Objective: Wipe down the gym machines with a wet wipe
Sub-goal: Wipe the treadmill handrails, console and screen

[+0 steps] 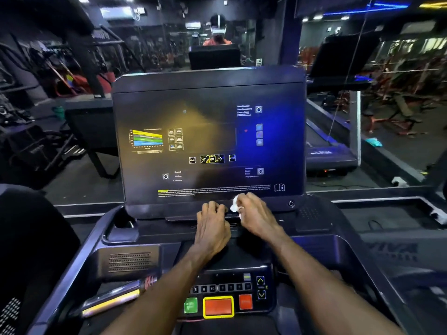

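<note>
A treadmill console fills the view, with a large dark display panel (208, 131) carrying printed charts and labels. My right hand (254, 217) grips a crumpled white wet wipe (236, 204) against the lower edge of the panel. My left hand (212, 223) rests just beside it on the ledge under the panel, its fingers bent over the edge and holding nothing I can see.
Below my forearms lies a button panel (227, 296) with green, orange and red keys. A chrome handlebar (113, 298) runs at the lower left. A mirror wall behind the console reflects the gym and a person. Another treadmill (331, 151) stands at the right.
</note>
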A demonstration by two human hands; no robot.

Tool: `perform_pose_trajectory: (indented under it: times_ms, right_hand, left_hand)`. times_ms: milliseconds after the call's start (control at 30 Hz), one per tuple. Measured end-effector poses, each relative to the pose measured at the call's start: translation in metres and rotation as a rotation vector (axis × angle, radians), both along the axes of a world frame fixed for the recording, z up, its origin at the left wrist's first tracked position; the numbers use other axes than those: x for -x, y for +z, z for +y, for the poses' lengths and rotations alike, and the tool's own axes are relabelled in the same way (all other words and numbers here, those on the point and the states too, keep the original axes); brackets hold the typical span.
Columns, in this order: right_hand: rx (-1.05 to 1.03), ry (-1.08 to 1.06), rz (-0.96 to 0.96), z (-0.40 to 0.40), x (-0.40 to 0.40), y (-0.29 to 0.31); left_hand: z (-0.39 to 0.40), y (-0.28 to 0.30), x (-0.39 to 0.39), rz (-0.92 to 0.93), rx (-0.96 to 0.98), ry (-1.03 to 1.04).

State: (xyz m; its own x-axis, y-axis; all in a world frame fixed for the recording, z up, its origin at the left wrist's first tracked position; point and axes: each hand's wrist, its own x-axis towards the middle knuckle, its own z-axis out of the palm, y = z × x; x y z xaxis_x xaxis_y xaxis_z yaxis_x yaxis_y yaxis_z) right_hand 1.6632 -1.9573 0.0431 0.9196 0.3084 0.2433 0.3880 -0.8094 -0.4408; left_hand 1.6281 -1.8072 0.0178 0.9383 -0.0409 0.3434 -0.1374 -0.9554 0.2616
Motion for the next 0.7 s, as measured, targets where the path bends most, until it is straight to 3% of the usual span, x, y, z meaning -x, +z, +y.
perform_pose_trajectory:
  times_ms: [200, 333, 500, 633, 700]
  right_hand:
    - [-0.081, -0.309, -0.012, -0.065, -0.012, -0.01]
    - [0.008, -0.132, -0.085, -0.061, -0.005, -0.021]
    - [-0.077, -0.351, -0.114, -0.113, -0.021, -0.012]
    - [0.019, -0.193, -0.175, -0.113, -0.019, -0.011]
    - [-0.032, -0.21, -0.212, -0.118, -0.03, 0.0]
  left_hand:
    - [-0.028, -0.001, -0.001, -0.03, -0.017, -0.035]
    - [-0.045, 0.0, -0.004, -0.006, -0.04, -0.074]
    - [-0.052, 0.002, -0.007, -0.015, -0.028, -0.124]
    - [-0.055, 0.001, -0.008, -0.014, -0.01, -0.11]
    - [-0.055, 0.002, -0.009, -0.019, 0.001, -0.115]
